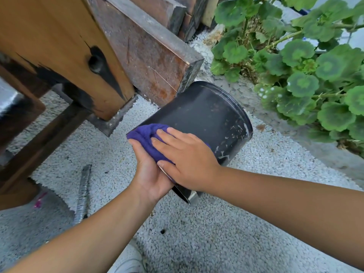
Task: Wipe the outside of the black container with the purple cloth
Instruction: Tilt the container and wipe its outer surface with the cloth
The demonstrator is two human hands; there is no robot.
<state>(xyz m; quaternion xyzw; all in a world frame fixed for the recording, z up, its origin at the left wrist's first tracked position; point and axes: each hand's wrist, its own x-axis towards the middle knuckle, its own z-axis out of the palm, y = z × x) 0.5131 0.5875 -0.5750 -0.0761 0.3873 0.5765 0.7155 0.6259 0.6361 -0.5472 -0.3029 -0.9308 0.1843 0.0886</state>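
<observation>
The black container point(206, 117) is tilted on its side above the white gravel, its base pointing up and right, with pale smears near that end. My left hand point(151, 174) grips the container's rim at the near end from below. A bunched purple cloth point(145, 136) lies on the container's outer wall near the rim. My right hand point(185, 154) presses flat on the cloth with straight fingers, covering most of it.
A wooden post point(65, 56) and a rusty brown beam point(149, 52) stand close behind the container on the left. Green geranium leaves point(307, 71) fill the right. A grey metal bar point(82, 194) lies on the gravel point(197, 233). A white shoe point(128, 263) shows at the bottom.
</observation>
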